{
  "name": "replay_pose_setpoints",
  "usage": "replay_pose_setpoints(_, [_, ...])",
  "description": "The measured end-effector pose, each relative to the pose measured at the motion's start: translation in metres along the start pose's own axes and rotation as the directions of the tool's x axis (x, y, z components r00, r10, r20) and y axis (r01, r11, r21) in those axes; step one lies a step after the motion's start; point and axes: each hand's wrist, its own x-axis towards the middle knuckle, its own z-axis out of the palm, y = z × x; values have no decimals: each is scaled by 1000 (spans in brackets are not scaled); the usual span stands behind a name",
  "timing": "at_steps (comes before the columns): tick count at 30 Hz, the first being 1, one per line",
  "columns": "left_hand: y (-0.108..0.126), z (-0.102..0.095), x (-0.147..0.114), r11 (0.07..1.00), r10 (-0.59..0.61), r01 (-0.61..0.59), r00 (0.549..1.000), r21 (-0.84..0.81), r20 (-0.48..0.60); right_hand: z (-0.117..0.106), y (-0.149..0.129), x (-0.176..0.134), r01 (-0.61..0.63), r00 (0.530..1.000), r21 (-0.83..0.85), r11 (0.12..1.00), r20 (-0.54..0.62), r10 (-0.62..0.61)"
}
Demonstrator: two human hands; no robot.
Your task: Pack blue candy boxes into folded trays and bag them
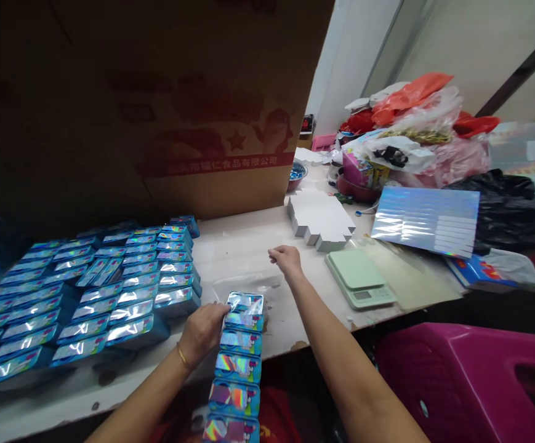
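Observation:
A row of shiny blue small boxes (238, 367) runs from the table's front edge down toward my body, with holographic tops. My left hand (204, 334), wearing a gold bracelet, is closed at the far left corner of this row, fingertips pinching its end. Thin clear plastic film (249, 284) seems to lie around and beyond that end; its outline is hard to see. Just above the table, right of the row, my right hand (286, 261) has its fingers pressed together. Whatever may be between those fingertips cannot be made out.
Stacked blue boxes (131, 289) cover the table's left side, before a large cardboard carton (202, 123). To the right are white card sheets (320, 218), a pale green scale (359, 277), holographic sheets (426, 218), plastic bags (415, 117) and a magenta stool (470, 381).

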Motion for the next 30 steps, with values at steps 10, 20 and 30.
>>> replay_pose_setpoints(10, [-5,-5,-11,1000,14,-12,999,-25,51,-20,-1,-8,22,982,-10,1000,-186,-23])
replay_pose_setpoints(20, [4,6,-12,985,-93,87,995,-148,-32,-9,56,-171,480,874,-414,773,146,-464])
replay_pose_setpoints(30, [5,20,-13,868,-491,464,856,176,161,8,73,-156,340,872,-846,411,120,-475])
